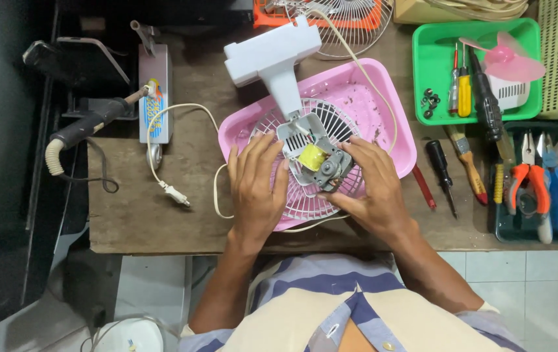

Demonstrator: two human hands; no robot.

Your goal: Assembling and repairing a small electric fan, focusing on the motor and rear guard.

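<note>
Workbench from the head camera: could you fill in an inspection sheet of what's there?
Surface: worn wooden table, scuffed.
Job's things: small fan motor with yellow-taped coil, on a white fan grille in a pink tray; white fan base above.
Clutter: green tray with screwdrivers, screws and a pink fan blade; loose screwdriver; pliers in a dark tray.
Hands: left hand and right hand both rest on the motor.
Cables: white power cord with plug, loose.
Surroundings: tiled floor; soldering tool at the table's left.
</note>
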